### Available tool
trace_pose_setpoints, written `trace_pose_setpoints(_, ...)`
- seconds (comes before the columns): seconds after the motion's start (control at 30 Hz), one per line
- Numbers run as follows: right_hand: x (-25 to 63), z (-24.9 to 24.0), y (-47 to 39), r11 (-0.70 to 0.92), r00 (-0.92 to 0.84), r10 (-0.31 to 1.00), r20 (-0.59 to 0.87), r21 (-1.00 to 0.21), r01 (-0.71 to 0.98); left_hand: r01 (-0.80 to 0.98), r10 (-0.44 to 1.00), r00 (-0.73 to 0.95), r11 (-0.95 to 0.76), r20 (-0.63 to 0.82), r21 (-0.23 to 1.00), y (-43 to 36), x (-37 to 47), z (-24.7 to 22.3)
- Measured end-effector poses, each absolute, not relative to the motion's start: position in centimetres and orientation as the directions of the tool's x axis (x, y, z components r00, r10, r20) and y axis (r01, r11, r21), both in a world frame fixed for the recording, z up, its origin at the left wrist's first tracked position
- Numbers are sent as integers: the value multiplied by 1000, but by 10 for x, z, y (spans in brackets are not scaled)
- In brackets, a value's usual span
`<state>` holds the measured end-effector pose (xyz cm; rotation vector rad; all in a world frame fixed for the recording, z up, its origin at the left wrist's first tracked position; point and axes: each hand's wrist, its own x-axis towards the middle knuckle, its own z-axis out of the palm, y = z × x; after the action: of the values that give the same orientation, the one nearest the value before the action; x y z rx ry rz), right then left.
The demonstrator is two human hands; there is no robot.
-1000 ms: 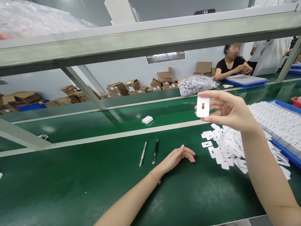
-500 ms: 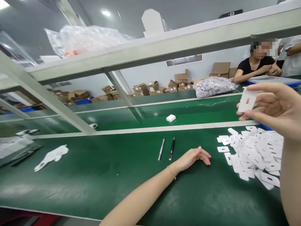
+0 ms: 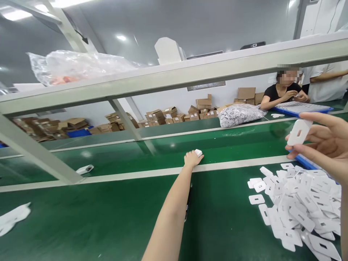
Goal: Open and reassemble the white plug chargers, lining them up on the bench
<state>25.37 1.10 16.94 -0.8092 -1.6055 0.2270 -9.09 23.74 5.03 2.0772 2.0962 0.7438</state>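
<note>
Between the thumb and fingers of my right hand point(image 3: 323, 141) is a flat white plate point(image 3: 299, 132) with a rectangular slot, raised above the bench at the right. My left hand point(image 3: 192, 158) reaches far forward over the pale rail, its fingers around a small white block point(image 3: 198, 153) on the green strip beyond. A heap of similar slotted white plates point(image 3: 301, 203) lies on the green bench below my right hand. My left forearm partly covers a dark slim tool point(image 3: 187, 208).
A metal shelf beam point(image 3: 152, 78) crosses overhead, its slanted post point(image 3: 40, 148) at the left. Farther off are a bag of small white parts point(image 3: 240, 115), a blue tray point(image 3: 301, 108) and a seated person point(image 3: 284, 92). A white glove point(image 3: 15, 217) lies at the left.
My left hand has moved forward from the bench to the white block and closed around it. My right hand still holds the plate. The view has shifted upward and to the right.
</note>
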Motion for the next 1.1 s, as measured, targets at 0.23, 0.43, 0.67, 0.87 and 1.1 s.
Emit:
trace_pose_setpoints(0.23, 240, 169, 20, 729, -79, 653, 753, -597, 335, 844, 956, -11, -149, 294, 515, 230, -87, 45)
trace_pose_setpoints(0.43, 225, 170, 24, 707, -166, 678, 716, -573, 416, 578, 842, 333, -538, 425, 613, 112, -59, 52)
trace_pose_setpoints(0.67, 193, 120, 21, 594, -325, 804, 498, -666, 450, 308, 774, 502, -576, 385, 757, 28, -39, 26)
trace_pose_setpoints(0.87, 167, 55, 3, 507, -314, 859, 405, -758, 411, 294, 789, 453, -571, 414, 767, 28, -28, -4)
trace_pose_setpoints(1.1, 151, 27, 2, 436, -278, 895, 350, -821, 368, 323, 802, 462, -550, 379, 770, 27, -32, -4)
